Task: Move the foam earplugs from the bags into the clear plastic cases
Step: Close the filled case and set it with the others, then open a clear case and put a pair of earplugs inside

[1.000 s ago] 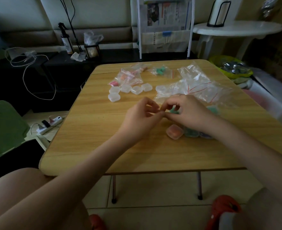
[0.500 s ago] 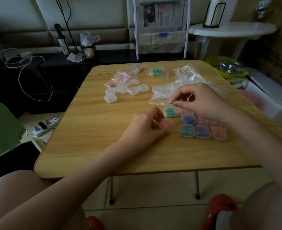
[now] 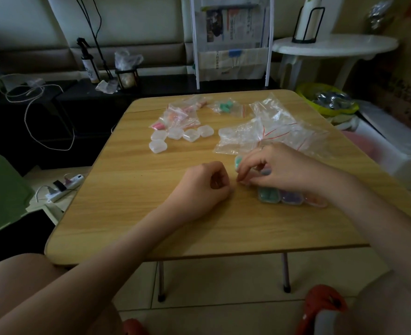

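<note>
The pale wooden folding surface (image 3: pixel 132 223) carries everything you need. At its 1 o'clock lie the crumpled clear zip bags with red seal lines (image 3: pixel 269 131): thin, slick film that slides and folds, so pin one flat before you reach in. At 12 o'clock sit smaller bags, one holding teal foam earplugs (image 3: pixel 225 106), one pink foam earplugs (image 3: pixel 158 125). These look feather-light and squashy; pinch each gently at its middle, since a hard squeeze will probably flatten it and it may spring out.

The five empty clear plastic cases (image 3: pixel 175 137) at 11 o'clock are stiff, light and likely to skate; take them by the side walls. Filled cases (image 3: pixel 268 197) sit at 3 o'clock.

Your right hand (image 3: pixel 279 170) has fingers curled down on that cluster; whether they pinch anything, I cannot tell. Your left hand (image 3: pixel 204 187) rests on the surface, loosely fisted, apparently holding nothing.
</note>
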Tool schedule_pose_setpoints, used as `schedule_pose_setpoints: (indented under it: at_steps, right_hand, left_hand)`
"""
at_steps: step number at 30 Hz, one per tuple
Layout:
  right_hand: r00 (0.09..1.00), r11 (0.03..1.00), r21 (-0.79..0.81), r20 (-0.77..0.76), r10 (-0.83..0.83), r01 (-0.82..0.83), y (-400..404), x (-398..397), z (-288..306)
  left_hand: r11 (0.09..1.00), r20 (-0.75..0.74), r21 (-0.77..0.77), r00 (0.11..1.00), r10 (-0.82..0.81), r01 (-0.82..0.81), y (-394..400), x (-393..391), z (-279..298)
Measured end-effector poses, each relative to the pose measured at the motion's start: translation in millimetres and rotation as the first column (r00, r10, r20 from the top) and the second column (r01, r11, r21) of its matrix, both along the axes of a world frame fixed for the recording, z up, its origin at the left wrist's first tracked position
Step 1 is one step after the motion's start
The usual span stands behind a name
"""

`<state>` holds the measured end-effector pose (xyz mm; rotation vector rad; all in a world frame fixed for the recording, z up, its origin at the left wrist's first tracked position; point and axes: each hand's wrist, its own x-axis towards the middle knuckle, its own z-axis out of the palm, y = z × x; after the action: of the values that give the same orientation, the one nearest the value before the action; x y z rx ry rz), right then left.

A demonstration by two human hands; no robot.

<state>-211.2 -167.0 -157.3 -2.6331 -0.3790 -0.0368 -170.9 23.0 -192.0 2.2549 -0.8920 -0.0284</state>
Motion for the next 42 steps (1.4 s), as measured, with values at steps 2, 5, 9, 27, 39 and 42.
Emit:
schedule_pose_setpoints:
  at_steps: [2, 5, 9, 27, 39, 42]
  right_hand:
    - [0.999, 1.0, 0.001, -0.051, 0.02, -0.02, -1, 2, 2]
    - [0.994, 0.991, 0.133, -0.113, -0.006, 0.021, 2, 4, 6]
    - [0.991, 0.975, 0.185, 0.033, -0.13, 0.121, 17, 22, 6]
    - [0.978, 0.96, -0.185, 0.035, -0.206, 0.209, 95, 227, -11]
    - [0.886, 0.874, 0.442, 0.296, -0.357, 0.204, 83, 212, 11]
    - [0.886, 0.838, 0.516, 0.287, -0.364, 0.178, 68, 187, 21]
  left_hand:
    - [0.991, 0.016, -0.02, 0.991, 0.13, -0.13, 6, 12, 3]
    - [0.949, 0.101, -0.021, 0.944, 0.315, -0.315, 24, 34, 6]
    - [0.884, 0.281, 0.143, 0.875, 0.395, -0.445, 47, 60, 9]
    - [0.976, 0.171, 0.164, 0.979, 0.112, -0.14, 68, 64, 16]
    - [0.982, -0.014, 0.145, 0.992, -0.123, 0.124, 64, 52, 21]
    - [0.983, -0.052, 0.115, 0.989, -0.139, 0.144, 58, 49, 20]
